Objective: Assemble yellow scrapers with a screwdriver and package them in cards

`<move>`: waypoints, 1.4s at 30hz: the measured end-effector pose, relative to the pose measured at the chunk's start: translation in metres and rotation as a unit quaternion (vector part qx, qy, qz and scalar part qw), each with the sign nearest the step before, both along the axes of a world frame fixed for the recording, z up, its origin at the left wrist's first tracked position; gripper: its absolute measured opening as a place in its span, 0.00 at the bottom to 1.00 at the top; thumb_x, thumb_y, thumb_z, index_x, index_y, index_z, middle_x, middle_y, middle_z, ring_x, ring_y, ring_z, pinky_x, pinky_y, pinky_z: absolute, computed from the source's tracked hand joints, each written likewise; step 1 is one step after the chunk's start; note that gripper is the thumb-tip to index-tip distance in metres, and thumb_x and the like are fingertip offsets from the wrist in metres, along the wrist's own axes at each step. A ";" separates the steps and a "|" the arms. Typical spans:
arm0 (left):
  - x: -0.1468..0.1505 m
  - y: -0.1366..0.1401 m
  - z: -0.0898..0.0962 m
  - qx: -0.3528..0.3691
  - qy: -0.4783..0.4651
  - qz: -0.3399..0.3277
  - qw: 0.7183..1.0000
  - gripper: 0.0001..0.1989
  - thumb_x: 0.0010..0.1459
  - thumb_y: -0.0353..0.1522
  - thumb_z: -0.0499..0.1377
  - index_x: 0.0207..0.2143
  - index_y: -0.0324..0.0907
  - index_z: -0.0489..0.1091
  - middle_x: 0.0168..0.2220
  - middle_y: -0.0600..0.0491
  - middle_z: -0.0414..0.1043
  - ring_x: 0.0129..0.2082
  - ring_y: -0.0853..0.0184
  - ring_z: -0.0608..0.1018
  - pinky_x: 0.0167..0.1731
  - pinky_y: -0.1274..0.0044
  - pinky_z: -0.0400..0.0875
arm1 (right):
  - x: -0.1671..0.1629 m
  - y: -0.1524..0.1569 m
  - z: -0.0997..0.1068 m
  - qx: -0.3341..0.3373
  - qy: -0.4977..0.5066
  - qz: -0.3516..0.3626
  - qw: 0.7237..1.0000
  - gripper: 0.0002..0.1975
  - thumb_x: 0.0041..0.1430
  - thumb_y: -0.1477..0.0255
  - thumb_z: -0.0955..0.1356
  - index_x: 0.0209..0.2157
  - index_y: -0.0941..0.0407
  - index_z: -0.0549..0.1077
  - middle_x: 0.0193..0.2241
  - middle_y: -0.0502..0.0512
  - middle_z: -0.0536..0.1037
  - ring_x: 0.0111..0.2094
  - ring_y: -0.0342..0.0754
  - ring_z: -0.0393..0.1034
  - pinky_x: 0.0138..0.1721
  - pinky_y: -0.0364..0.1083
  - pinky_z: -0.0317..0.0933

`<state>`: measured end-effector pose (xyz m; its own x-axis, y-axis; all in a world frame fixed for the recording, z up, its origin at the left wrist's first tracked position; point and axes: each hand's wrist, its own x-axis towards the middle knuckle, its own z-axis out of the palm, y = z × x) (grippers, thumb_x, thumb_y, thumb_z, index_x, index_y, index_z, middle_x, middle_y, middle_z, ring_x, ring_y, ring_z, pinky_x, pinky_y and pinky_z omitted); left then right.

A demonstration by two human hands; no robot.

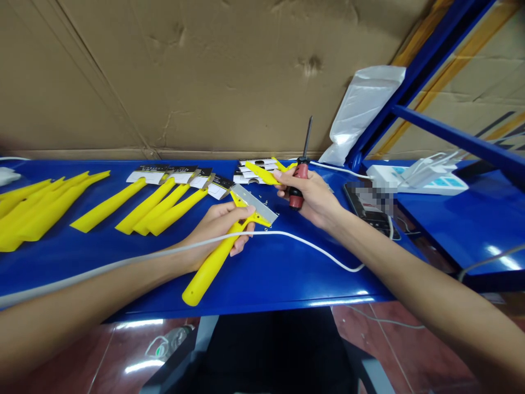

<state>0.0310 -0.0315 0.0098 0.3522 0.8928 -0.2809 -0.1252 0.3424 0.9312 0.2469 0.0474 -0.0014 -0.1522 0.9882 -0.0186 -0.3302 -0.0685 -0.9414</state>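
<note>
My left hand [223, 224] is wrapped round the head end of a yellow scraper [209, 268], its thumb pressing on the flat metal blade [256, 205]. The scraper's handle slants down towards the table's front edge. In my right hand [314, 194] is a screwdriver [301, 169] with a red and black handle, its shaft pointing up. That hand's thumb and fingertips also pinch a flat yellow plastic piece [262, 173]. Several tiny screws [266, 212] lie scattered on the blue table beside the blade. A small stack of printed cards [246, 174] sits behind the yellow piece.
Several yellow handles with cards [159, 205] lie to the left, and more yellow handles [45, 213] further left. A white cable [311, 249] crosses above my left forearm. On the right are a phone [369, 205], a power strip [426, 180] and a blue frame [418, 82].
</note>
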 end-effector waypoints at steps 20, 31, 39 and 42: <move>0.002 0.000 0.002 0.000 -0.004 0.014 1.000 0.14 0.72 0.35 0.63 0.31 0.40 0.70 0.21 0.55 0.72 0.14 0.73 0.69 0.14 0.82 0.62 | -0.009 -0.014 -0.002 0.051 -0.063 0.080 0.993 0.25 0.45 0.61 0.87 0.26 0.55 0.71 0.24 0.45 0.71 0.22 0.37 0.60 0.21 0.42 0.54; 0.004 -0.001 0.005 -0.007 0.008 0.024 1.000 0.13 0.68 0.33 0.63 0.28 0.39 0.71 0.20 0.55 0.71 0.14 0.74 0.69 0.14 0.82 0.62 | -0.008 -0.019 -0.003 0.102 -0.172 0.105 0.974 0.23 0.54 0.54 0.83 0.30 0.53 0.74 0.20 0.46 0.75 0.18 0.39 0.63 0.19 0.42 0.58; 0.005 -0.001 0.006 -0.015 0.007 0.022 1.000 0.10 0.68 0.32 0.63 0.31 0.40 0.70 0.20 0.55 0.71 0.14 0.73 0.69 0.14 0.82 0.63 | -0.008 -0.021 -0.002 0.115 -0.209 0.121 0.963 0.24 0.57 0.51 0.81 0.30 0.52 0.71 0.17 0.43 0.69 0.16 0.40 0.63 0.13 0.40 0.54; 0.004 -0.001 0.003 -0.010 0.009 0.014 1.000 0.11 0.69 0.32 0.62 0.31 0.39 0.71 0.20 0.55 0.71 0.14 0.73 0.69 0.15 0.82 0.63 | -0.008 -0.021 -0.001 0.117 -0.213 0.118 0.963 0.25 0.56 0.50 0.81 0.30 0.52 0.71 0.17 0.43 0.69 0.16 0.39 0.63 0.13 0.40 0.55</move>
<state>0.0345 -0.0322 0.0133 0.3227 0.8960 -0.3050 -0.1187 0.3580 0.9261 0.2391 0.0260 -0.0024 -0.4014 0.9114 0.0903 0.0884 0.1367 -0.9867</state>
